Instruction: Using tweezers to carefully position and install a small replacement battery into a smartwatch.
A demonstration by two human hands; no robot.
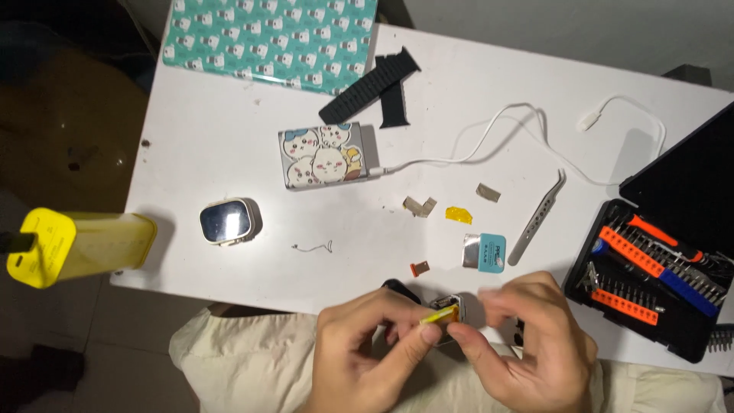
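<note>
I'm mid-disassembly: my left hand point(367, 348) grips the watch case point(451, 310), my right hand point(527, 344) pinches a yellow strip point(440, 315); next calls for a gentle peel.

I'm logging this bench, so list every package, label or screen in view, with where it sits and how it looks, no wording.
Watch body: left of table centre, lying flat, rounded square, pale casing, dark blank screen.
Small packet: right of centre beside the tweezers, flat rectangle, silver and light blue with a printed label.
Patterned box: table's far edge, flat rectangle, teal with small white figures.
Power bank: centre, rectangular, covered in cartoon stickers, white cable plugged in.
</note>
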